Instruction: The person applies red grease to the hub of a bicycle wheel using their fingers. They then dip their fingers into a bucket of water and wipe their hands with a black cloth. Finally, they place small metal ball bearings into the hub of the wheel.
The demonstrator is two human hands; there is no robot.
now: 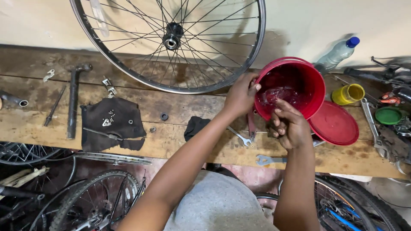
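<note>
right now the red tub (295, 77) sits tilted toward the camera in the upper right of the frame, its open mouth showing a clear, glossy red grease (280, 95) inside. the left hand (241, 95) grips the tub's near rim on its left side, fingers closed over the edge with the thumb on top, holding it up off the counter (188, 145). the right hand (292, 126) is at the lower rim, its fingers (286, 107) bunched together and reaching into the mouth so the tips touch or sit in the grease; whether they have pinched any up i cannot tell.

the red lid (336, 124) is already off and lies flat on the counter just right of the tub, touching its lower edge in the picture. judging from that, the opening is done and the scooping is in hand; nothing in view shows grease put on any part yet.

around them: a bicycle wheel (171, 40) leans against the wall at top centre, a black rag (112, 122) with small bearings lies at left, two spanners (239, 137) lie below the tub, and a yellow cup (349, 94) and a plastic bottle (338, 53) stand at far right.
</note>
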